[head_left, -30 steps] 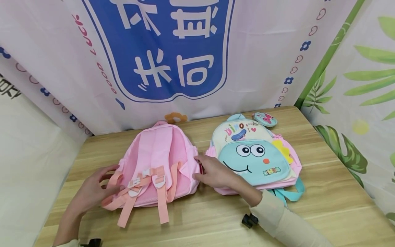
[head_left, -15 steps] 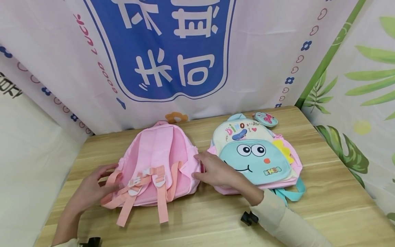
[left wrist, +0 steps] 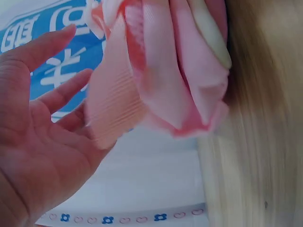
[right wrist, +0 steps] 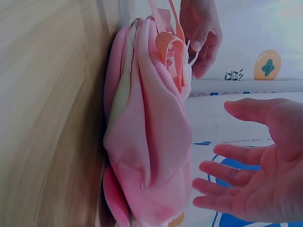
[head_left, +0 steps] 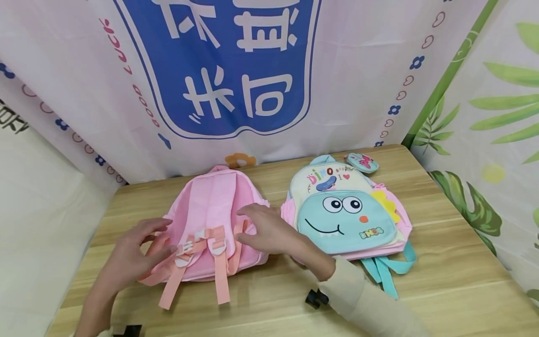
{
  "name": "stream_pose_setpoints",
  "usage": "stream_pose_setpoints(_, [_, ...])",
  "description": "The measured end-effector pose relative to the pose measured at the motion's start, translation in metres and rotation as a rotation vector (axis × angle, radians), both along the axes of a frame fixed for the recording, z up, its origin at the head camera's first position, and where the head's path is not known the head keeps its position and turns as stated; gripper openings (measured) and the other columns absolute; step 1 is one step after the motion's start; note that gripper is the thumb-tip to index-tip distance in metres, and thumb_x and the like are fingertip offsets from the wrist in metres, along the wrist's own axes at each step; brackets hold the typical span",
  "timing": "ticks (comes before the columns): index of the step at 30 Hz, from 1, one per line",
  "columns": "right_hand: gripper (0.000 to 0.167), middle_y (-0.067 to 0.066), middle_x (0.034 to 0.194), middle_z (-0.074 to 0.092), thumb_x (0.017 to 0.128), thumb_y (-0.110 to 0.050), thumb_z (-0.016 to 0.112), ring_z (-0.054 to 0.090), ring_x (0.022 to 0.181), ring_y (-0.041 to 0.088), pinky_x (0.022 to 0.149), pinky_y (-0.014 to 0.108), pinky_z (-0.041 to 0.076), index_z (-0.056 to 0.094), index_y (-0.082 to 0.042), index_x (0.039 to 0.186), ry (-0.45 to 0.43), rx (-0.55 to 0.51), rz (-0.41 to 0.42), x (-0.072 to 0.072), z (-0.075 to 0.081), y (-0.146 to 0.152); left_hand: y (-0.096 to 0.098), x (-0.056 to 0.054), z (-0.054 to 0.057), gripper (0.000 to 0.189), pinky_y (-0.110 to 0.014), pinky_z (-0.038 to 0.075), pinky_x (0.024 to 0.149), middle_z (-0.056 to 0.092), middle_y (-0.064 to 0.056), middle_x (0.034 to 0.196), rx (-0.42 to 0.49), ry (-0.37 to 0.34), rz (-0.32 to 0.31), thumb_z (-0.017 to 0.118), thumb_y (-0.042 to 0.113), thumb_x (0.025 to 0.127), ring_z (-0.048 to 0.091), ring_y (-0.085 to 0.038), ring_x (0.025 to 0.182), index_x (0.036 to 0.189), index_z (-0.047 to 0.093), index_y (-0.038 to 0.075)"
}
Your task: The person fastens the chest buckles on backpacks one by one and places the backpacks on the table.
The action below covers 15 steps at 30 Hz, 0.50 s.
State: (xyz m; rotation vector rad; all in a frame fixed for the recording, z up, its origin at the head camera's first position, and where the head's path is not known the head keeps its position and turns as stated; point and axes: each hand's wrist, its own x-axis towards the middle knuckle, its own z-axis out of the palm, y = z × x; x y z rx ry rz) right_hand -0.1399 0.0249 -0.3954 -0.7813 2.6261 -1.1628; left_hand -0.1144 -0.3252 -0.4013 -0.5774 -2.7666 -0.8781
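Note:
A pink child's backpack (head_left: 209, 201) lies on the table with its back panel and straps up. Peach webbing straps (head_left: 222, 276) with white buckles cross its lower part. My left hand (head_left: 132, 255) hovers at the pack's left edge by a strap loop, fingers spread and holding nothing; in the left wrist view the peach strap (left wrist: 116, 94) hangs beside its fingers. Over the pack's right side is my right hand (head_left: 271, 230), fingers parted and gripping nothing. The right wrist view shows that hand (right wrist: 265, 170) apart from the pack's pink side (right wrist: 151, 123).
A second backpack (head_left: 345, 220), blue and cream with a dinosaur face, lies to the right on the wooden table (head_left: 446, 262). A small round blue pouch (head_left: 363, 162) sits at its top. A printed cloth backdrop (head_left: 345, 84) stands behind the table.
My right hand has left the pink backpack's right side and moved left over it. My left hand has shifted slightly right and up. Both backpacks stay in place.

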Motion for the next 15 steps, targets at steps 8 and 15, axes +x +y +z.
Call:
stream_pose_setpoints(8, [0.055,0.011,0.15,0.064,0.1,-0.027,0.075,0.059,0.142,0.025,0.121,0.038,0.047,0.061,-0.006,0.148,0.027,-0.057,0.062,-0.009,-0.007,-0.027,0.013,0.005,0.007,0.059,0.003,0.034,0.095,0.075,-0.011,0.125,-0.091,0.022,-0.001,0.098,0.02,0.078,0.071,-0.033,0.108,0.131,0.073,0.011])
stream_pose_setpoints(15, [0.05,0.008,0.146,0.068,0.098,-0.024,0.076,0.06,0.142,0.02,0.121,0.03,0.046,0.065,-0.009,0.144,0.082,-0.066,0.095,-0.017,-0.012,-0.047,0.022,0.006,0.008,0.06,-0.006,0.047,0.089,0.078,-0.007,0.114,-0.11,0.079,-0.037,0.099,0.012,0.073,0.072,-0.026,0.1,0.128,0.074,0.01])
